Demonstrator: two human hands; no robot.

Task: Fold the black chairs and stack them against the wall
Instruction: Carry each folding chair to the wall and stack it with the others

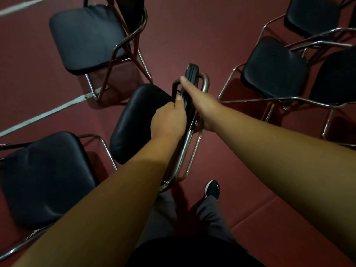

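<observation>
A black folding chair [133,120] with a chrome frame stands in the middle of the floor, its padded seat tipped up close to the backrest. My left hand [169,120] grips the seat's upper edge, thumb on top. My right hand [200,105] holds the backrest and the frame's top from the right side, thumb stretched along the backrest's edge. The fingers of both hands are hidden behind the chair.
Unfolded black chairs stand all around: one far left [86,37], one near left [46,178], two at right [273,68] [335,78], one far right [312,14]. The floor is dark red matting with white lines [48,112]. My shoe [212,188] is under the chair.
</observation>
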